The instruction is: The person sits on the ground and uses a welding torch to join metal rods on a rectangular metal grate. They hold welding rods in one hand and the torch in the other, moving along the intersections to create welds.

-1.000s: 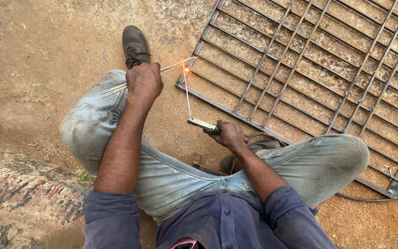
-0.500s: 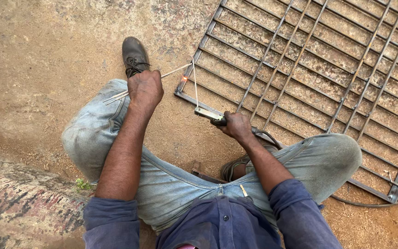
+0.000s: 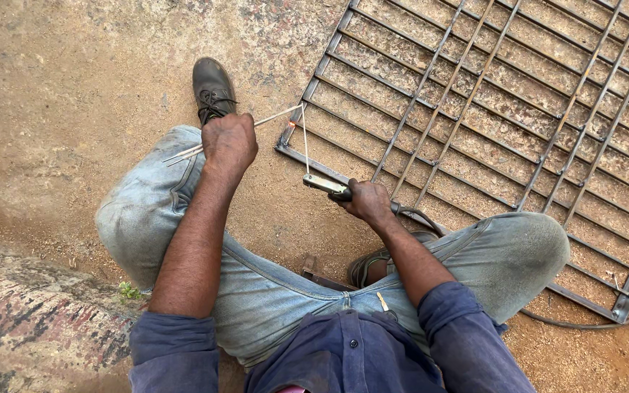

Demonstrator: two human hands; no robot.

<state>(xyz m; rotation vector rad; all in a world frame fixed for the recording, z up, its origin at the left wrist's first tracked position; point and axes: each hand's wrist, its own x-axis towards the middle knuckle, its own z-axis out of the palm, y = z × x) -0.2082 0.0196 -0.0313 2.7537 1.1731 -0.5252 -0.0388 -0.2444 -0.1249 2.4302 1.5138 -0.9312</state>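
Note:
I squat on bare ground beside a metal grille [image 3: 489, 109] that lies flat. My left hand [image 3: 228, 142] is closed on a few thin welding rods [image 3: 271, 118] that point toward the grille's near left corner [image 3: 285, 138]. My right hand [image 3: 367, 201] grips a metal electrode holder [image 3: 323, 184]; a thin rod rises from it to the tip of the left hand's rods, just above the corner. No spark shows at the corner now.
My dark left shoe [image 3: 212, 89] rests on the sandy ground close to the grille corner. My right foot wears a sandal [image 3: 373, 266] tucked under my knee. A cable [image 3: 584, 324] runs along the grille's near edge. A rough rock surface [image 3: 30, 327] lies at the lower left.
The glowing spark at the grille corner has gone out. My right hand with the holder has shifted slightly, and the view has moved closer to the corner.

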